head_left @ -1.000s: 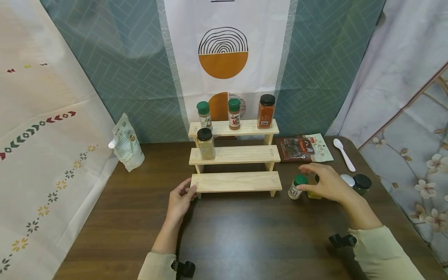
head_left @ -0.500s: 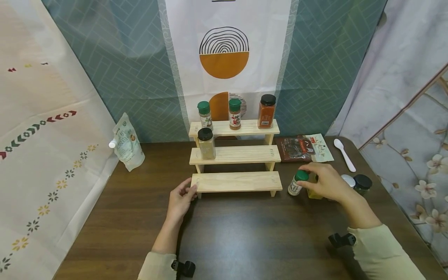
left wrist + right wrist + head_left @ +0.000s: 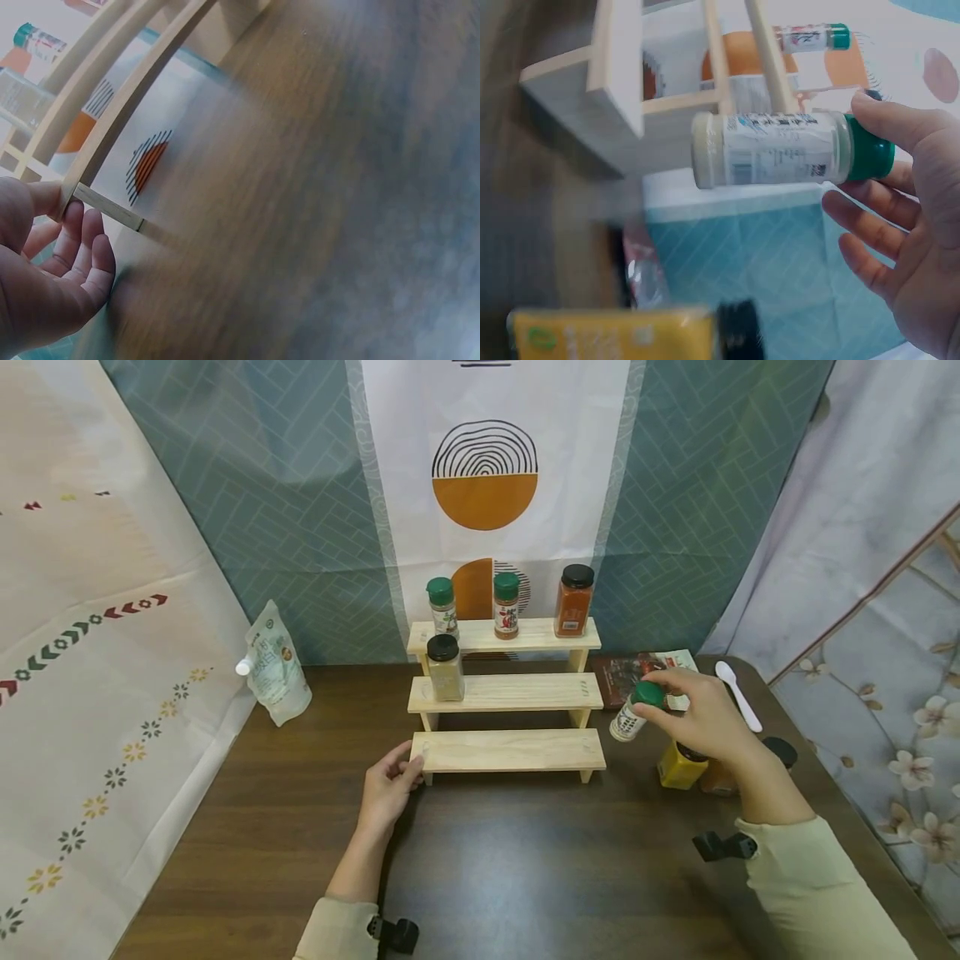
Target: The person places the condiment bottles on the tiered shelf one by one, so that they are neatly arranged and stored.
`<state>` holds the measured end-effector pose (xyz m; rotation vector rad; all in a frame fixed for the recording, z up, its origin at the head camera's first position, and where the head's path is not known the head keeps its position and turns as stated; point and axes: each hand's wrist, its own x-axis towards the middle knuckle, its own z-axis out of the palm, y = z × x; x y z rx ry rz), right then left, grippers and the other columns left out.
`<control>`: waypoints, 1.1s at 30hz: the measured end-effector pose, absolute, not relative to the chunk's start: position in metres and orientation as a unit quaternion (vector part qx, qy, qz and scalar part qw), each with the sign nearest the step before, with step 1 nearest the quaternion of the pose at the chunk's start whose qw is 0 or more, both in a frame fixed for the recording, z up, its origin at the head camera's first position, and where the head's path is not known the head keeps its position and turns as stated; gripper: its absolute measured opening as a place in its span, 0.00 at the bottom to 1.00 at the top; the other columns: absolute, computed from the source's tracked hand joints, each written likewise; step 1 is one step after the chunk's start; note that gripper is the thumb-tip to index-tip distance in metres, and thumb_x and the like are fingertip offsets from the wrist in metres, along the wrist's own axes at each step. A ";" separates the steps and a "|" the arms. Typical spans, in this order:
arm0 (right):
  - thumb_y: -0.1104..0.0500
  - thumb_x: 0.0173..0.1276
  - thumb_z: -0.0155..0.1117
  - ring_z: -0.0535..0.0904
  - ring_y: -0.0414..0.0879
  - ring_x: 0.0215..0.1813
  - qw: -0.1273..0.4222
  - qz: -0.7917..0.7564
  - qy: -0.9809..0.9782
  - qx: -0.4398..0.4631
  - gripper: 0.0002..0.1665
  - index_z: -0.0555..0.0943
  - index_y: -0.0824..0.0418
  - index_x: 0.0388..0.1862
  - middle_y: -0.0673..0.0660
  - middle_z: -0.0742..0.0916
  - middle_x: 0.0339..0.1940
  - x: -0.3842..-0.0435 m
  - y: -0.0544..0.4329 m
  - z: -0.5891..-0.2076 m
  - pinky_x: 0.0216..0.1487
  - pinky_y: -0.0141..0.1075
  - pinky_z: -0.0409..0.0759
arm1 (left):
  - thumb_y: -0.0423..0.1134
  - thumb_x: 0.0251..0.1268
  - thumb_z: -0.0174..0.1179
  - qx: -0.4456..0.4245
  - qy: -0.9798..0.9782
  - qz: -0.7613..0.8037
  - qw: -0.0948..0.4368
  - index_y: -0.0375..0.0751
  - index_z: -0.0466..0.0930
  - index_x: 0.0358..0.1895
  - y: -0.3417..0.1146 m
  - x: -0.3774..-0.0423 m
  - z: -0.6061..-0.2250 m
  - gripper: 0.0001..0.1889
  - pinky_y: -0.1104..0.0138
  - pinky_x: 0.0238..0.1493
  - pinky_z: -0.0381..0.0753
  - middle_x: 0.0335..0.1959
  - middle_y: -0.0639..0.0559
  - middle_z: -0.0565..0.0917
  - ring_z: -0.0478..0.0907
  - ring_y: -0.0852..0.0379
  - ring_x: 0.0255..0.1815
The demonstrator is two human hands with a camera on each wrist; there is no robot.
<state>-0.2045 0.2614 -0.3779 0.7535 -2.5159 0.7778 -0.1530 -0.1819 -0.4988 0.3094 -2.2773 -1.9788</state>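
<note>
Lifted since the earlier frame, one green-capped jar [image 3: 626, 725] hangs tilted above the table [image 3: 495, 868], right of the rack [image 3: 510, 751], its cap pinched by the right hand [image 3: 708, 714]. The left hand [image 3: 390, 785] pinches the bottom tier's left end. Three jars [image 3: 506, 617] stand on the top tier, one pale jar [image 3: 446, 680] on the middle. One spoon [image 3: 738, 697] lies right.

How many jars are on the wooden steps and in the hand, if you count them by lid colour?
Green lids: 3 (top-left jar, top-middle jar, held jar in the right hand)
Black lids: 2 (orange jar, pale jar)
Total: 5
</note>
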 end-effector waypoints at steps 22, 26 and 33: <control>0.58 0.64 0.76 0.79 0.47 0.31 0.192 0.348 -0.876 0.274 0.22 0.83 0.66 0.55 0.55 0.85 0.38 -0.235 0.195 -0.355 0.31 0.37 0.79 | 0.30 0.73 0.60 0.110 -0.756 -0.644 0.038 0.26 0.73 0.67 -0.173 -0.137 -0.457 0.22 0.63 0.41 0.85 0.35 0.36 0.82 0.83 0.41 0.39; 0.57 0.65 0.76 0.78 0.46 0.31 0.181 0.355 -0.873 0.281 0.24 0.82 0.66 0.57 0.55 0.85 0.39 -0.242 0.180 -0.358 0.30 0.37 0.78 | 0.30 0.73 0.61 0.109 -0.750 -0.651 0.038 0.26 0.73 0.67 -0.176 -0.142 -0.468 0.23 0.63 0.40 0.85 0.35 0.36 0.82 0.83 0.42 0.38; 0.56 0.65 0.76 0.81 0.47 0.34 0.165 0.373 -0.866 0.291 0.28 0.81 0.68 0.59 0.58 0.85 0.42 -0.252 0.154 -0.359 0.34 0.41 0.81 | 0.35 0.73 0.63 0.107 -0.750 -0.651 0.049 0.31 0.75 0.67 -0.181 -0.151 -0.492 0.23 0.68 0.37 0.84 0.34 0.42 0.83 0.83 0.51 0.35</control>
